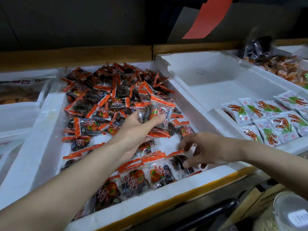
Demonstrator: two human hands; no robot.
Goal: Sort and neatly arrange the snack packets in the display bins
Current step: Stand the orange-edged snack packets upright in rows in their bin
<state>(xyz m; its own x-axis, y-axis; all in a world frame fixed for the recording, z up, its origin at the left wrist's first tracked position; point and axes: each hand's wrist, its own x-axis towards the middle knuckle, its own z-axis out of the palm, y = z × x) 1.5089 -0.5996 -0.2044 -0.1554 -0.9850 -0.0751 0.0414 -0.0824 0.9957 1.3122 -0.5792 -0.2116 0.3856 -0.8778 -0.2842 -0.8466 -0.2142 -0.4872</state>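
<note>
Orange-edged packets (158, 112) fill the grip of the left hand (136, 129); the right hand (210, 150) pinches a front-row packet (179, 161).

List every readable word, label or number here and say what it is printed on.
"桔肉" (probably; glare makes it uncertain): large characters on the orange-edged packets, clearest in the front row.
White packets: red print, too blurred to read.
Barcode label, lower right: too small to read.
Bag at far left: characters cut off and blurred, unreadable.
</note>
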